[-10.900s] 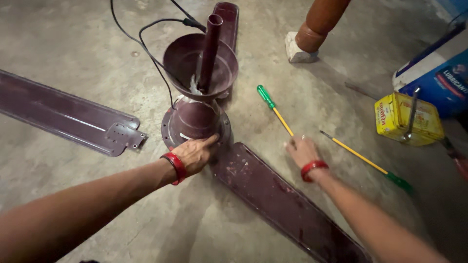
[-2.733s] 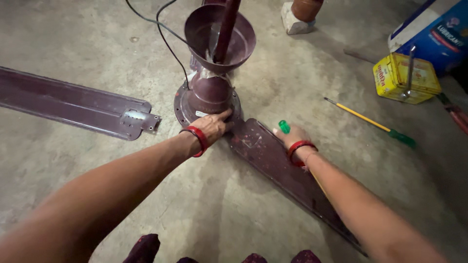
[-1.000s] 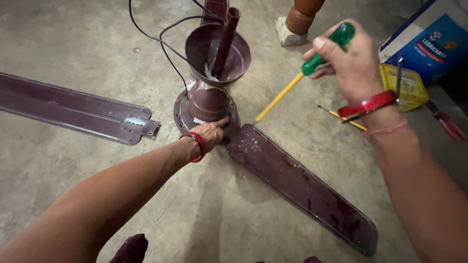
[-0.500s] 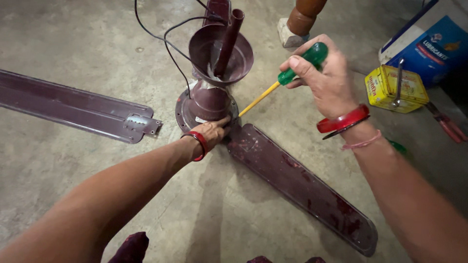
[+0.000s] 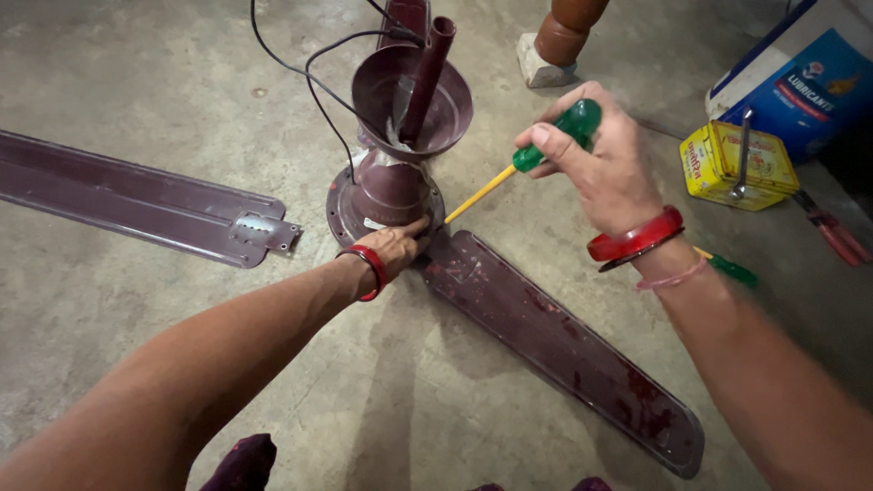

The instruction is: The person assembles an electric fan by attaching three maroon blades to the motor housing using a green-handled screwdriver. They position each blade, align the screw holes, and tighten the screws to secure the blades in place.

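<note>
- Head view is showing a maroon ceiling fan motor (image 5: 386, 195) standing on the concrete floor (image 5: 136, 82), with its downrod (image 5: 427, 73) and cup-shaped canopy (image 5: 414, 91) pointing up and a black cable (image 5: 318, 82) trailing away from it.
- Left hand (image 5: 396, 247) is resting narrow, fingertips pressing where the motor rim is meeting the root of the attached blade (image 5: 555, 341); it is gripping nothing, only steadying.
- Right hand (image 5: 600, 164) is wrapping closed around the green handle of a screwdriver (image 5: 518, 164), whose yellow shaft is slanting down so that the tip is sitting at or just beside the motor rim, close to the left fingers; whether the tip is touching, I cannot tell.
- Screwdriver is looking light and stiff; its ribbed handle is probably giving a sure hold, and the handle is the place to take it.
- Motor is likely heavy, rigid metal with smooth painted sides, so holding it low at the rim seems steadier than at the canopy.
- Attached blade is looking long and thin, likely springy, so the root by the motor is the better spot to press.
- Second, loose blade (image 5: 145, 200) is lying well apart to the left, its bracket end facing the motor.
- Another screwdriver (image 5: 727, 268) is peeking out behind the right wrist, and a yellow tin (image 5: 718, 159), a blue carton (image 5: 800, 82) and a wooden furniture leg (image 5: 568, 23) are sitting farther off.
</note>
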